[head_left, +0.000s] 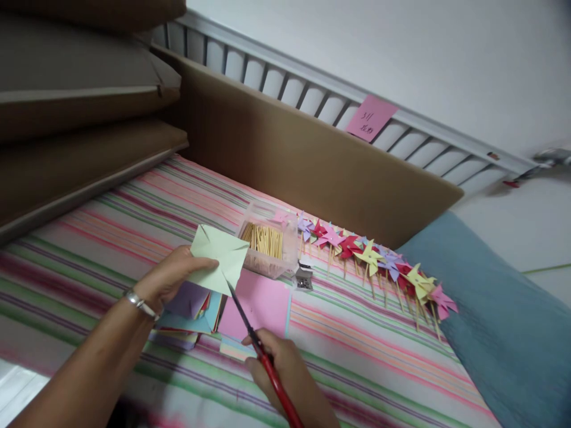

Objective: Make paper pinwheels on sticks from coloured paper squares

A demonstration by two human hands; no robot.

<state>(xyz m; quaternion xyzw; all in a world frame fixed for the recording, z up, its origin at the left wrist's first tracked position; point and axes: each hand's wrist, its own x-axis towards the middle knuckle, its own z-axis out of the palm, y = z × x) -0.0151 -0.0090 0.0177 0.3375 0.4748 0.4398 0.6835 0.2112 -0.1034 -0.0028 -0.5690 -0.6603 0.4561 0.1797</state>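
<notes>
My left hand (pixel 176 270) pinches a pale green paper square (pixel 225 264), thumb on top, above the striped cloth. Slits run inward from the square's corners. In my right hand (pixel 285 362) are red-handled scissors (pixel 243 312), their blades pointing up at the paper's lower corner. Beneath the hands lie a pink paper stack (pixel 263 303) and, to its left, a pile of cut coloured papers (pixel 191 312). Just beyond them stands a clear plastic box (pixel 267 261) of thin wooden sticks (pixel 263 238). Beside it sits a small open box of metal fasteners (pixel 304 277), too small to name exactly.
Several finished paper pinwheels (pixel 370 257) on sticks lie in a row at the right. A brown board (pixel 289 142) leans against a white radiator (pixel 307 83) carrying a pink note (pixel 371 117). Large cardboard boxes (pixel 84 160) are stacked at left. Blue fabric (pixel 482 309) borders the right side.
</notes>
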